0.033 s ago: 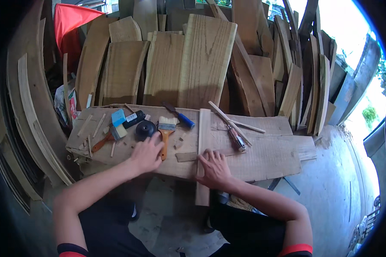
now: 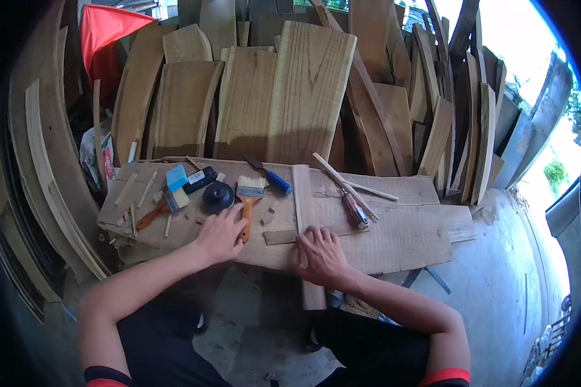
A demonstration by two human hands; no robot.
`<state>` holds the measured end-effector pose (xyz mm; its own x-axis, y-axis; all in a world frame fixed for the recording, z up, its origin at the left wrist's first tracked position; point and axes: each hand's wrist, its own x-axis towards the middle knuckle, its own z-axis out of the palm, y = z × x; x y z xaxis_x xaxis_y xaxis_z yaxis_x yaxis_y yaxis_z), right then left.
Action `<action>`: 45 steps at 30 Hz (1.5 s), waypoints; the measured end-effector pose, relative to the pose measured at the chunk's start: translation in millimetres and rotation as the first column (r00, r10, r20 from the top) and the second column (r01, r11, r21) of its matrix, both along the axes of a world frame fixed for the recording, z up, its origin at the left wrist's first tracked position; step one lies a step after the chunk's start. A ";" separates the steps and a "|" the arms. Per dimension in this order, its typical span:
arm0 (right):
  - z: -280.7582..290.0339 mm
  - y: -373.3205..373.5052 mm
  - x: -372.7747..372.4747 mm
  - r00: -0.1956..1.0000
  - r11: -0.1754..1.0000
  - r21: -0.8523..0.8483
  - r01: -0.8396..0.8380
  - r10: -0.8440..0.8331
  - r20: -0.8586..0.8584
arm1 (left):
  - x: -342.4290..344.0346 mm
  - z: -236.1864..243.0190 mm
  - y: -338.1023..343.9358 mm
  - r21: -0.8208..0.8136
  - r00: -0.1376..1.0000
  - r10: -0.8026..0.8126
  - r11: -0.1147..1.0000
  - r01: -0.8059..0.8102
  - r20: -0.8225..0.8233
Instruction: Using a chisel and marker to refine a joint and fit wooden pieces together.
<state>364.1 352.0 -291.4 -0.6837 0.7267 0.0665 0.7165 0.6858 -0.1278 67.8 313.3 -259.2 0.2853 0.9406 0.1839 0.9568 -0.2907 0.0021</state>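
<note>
My left hand [image 2: 221,235], fingers apart and slightly curled, rests beside a wooden-handled paintbrush [image 2: 248,213], just below a round black object [image 2: 218,197]. My right hand [image 2: 323,258] grips a long pale wooden strip [image 2: 299,184] lying crosswise over the bench and past its front edge. A short darker slat [image 2: 279,238] lies beneath it. Nearby are a blue-handled tool [image 2: 277,182], a metal tool [image 2: 356,209] with thin sticks [image 2: 374,191], and, on the left, a blue block [image 2: 176,178] and another brush [image 2: 152,217].
The rough plank bench [image 2: 407,245] has wood offcuts on it. Many boards [image 2: 310,90] lean behind it, more [image 2: 42,161] at the left. A red cloth [image 2: 110,32] hangs at the back left. Concrete floor [image 2: 510,258] shows at the right, my legs below the bench.
The long strip has turned slightly, its far end shifting left and its near end right. My left hand has moved a little down and left.
</note>
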 end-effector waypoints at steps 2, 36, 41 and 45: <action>-1.5 5.6 8.2 1.000 1.000 -0.020 -0.003 0.003 -0.023 | -3.2 -8.6 -3.1 0.045 0.991 -0.108 0.994 0.104 0.081; 108.1 28.5 55.8 0.988 0.984 -0.177 -0.017 -0.011 -0.154 | -50.0 -4.0 -41.6 -0.248 0.595 0.219 0.968 -0.033 0.773; 59.8 17.4 45.6 0.986 0.932 -0.322 -0.164 0.145 -0.081 | -41.5 -24.0 -39.5 -0.379 0.269 0.317 0.897 0.225 0.909; 38.0 15.1 38.5 0.983 0.948 -0.259 -0.183 0.171 -0.069 | -50.6 -32.0 -42.8 -0.541 0.316 0.473 0.822 0.177 0.823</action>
<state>402.6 367.2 -253.4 -0.8038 0.5900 -0.0769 0.5758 0.7387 -0.3503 17.1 270.5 -291.2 0.0854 0.9666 -0.2417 0.2489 0.2141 0.9446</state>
